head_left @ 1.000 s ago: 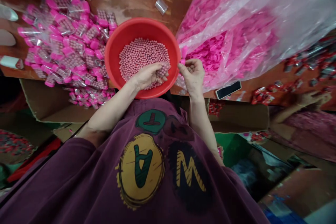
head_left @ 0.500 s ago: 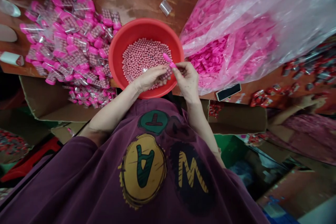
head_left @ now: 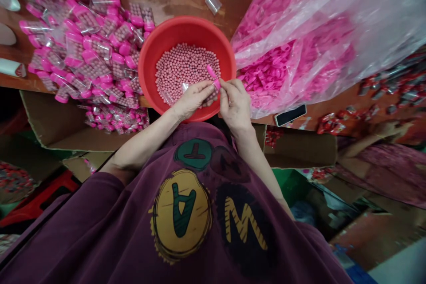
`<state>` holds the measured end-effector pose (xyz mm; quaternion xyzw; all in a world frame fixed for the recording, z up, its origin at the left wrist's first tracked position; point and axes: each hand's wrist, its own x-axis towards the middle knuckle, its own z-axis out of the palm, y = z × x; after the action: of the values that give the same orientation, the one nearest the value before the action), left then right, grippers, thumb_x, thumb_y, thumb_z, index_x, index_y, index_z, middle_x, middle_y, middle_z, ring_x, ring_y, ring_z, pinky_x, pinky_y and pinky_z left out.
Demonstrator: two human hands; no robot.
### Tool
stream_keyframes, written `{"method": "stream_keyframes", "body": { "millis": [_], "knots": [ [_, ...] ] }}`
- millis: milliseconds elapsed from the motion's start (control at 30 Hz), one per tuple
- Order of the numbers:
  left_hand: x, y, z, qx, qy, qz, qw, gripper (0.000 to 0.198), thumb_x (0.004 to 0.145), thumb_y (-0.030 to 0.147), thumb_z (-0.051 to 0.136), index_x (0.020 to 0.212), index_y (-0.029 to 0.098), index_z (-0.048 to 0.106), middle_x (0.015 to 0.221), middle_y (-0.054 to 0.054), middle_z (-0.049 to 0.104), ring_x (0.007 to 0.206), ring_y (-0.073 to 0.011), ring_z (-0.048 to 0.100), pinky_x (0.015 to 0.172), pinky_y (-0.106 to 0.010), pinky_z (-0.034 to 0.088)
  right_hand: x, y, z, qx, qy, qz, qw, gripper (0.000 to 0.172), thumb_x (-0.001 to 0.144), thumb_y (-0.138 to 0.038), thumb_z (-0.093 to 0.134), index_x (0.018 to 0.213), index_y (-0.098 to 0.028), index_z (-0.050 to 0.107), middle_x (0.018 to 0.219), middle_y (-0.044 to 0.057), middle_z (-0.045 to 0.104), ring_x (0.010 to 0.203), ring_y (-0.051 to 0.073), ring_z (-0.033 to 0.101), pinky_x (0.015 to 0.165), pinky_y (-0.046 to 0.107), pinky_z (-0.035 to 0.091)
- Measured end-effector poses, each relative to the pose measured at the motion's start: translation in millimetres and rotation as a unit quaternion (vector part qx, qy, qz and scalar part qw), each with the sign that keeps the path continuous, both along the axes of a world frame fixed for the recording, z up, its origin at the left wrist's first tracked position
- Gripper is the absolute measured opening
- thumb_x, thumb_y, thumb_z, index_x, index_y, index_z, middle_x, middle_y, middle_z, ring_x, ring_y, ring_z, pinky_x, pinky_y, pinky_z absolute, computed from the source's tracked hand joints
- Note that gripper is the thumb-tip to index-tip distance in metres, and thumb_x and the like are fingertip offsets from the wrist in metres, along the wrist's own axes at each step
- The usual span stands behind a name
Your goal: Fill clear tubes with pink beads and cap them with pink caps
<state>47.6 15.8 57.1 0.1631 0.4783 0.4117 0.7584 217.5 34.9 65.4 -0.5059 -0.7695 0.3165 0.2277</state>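
My left hand [head_left: 192, 98] is closed around a small clear bottle [head_left: 211, 96] of pink beads, mostly hidden by the fingers. On the bottle's mouth sits a bright pink cap [head_left: 217, 83], its flap standing up and tilted to the left. The fingertips of my right hand [head_left: 235, 103] pinch at this cap. Both hands are over the near rim of a red bowl [head_left: 146, 71]. Dusty-pink beads [head_left: 183, 64] cover its bottom, and a couple of clear pieces lie among them.
To the left is a heap of bead-filled bottles [head_left: 89, 49] with pink caps. A clear plastic bag [head_left: 319, 22] of pink caps lies to the right, with a phone [head_left: 290, 115] below it. Empty clear bottles [head_left: 213, 3] are at the back. Another person's arm [head_left: 369, 137] is at far right.
My right hand's fingers have drawn in more closely at the pink cap. The bottle stays in my left hand, and the whole view has shifted slightly.
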Motion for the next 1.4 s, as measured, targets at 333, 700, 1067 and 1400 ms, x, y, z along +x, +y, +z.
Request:
{"method": "stream_keyframes", "body": {
  "millis": [333,700,1067,1400],
  "knots": [
    [-16,-1,15.4,0.080,-0.029,-0.115,0.990,0.044,0.093,0.057,0.091,0.091,0.016,0.075,0.075,-0.001,0.069,0.056,-0.0066,0.053,0.053,-0.022,0.039,6,3,-3.1,-0.148,0.171,-0.077,0.971,0.054,0.110,-0.074,0.053,0.116,-0.029,0.082,0.106,0.005,0.080,0.102,0.023,0.077,0.098,0.045,0.070],
    [-7,-7,8.2,-0.066,-0.084,0.020,0.994,0.028,0.105,0.031,0.071,0.080,0.017,0.069,0.069,0.000,0.065,0.061,-0.0102,0.059,0.061,-0.024,0.050,1,-7,-6.4,-0.091,0.136,-0.023,0.986,0.065,0.100,-0.082,0.065,0.142,-0.032,0.070,0.143,0.009,0.075,0.138,0.032,0.071,0.126,0.061,0.057],
    [10,-14,6.3,-0.108,-0.071,0.022,0.991,0.035,0.114,0.034,0.061,0.087,0.017,0.073,0.077,-0.004,0.070,0.075,-0.0144,0.068,0.081,-0.029,0.059,5,-19,-41.1,0.000,0.009,0.025,1.000,0.079,0.089,-0.062,0.081,0.154,-0.024,0.054,0.145,0.018,0.068,0.141,0.043,0.063,0.126,0.074,0.049],
    [-10,-11,-8.1,0.013,0.075,-0.039,0.996,0.005,0.093,0.010,0.079,0.095,0.014,0.081,0.086,0.001,0.073,0.082,-0.0104,0.063,0.082,-0.023,0.049,10,-19,-50.8,-0.048,-0.054,0.044,0.996,0.082,0.093,-0.061,0.076,0.159,-0.022,0.049,0.150,0.019,0.061,0.141,0.043,0.059,0.123,0.074,0.049]
  ]
}}
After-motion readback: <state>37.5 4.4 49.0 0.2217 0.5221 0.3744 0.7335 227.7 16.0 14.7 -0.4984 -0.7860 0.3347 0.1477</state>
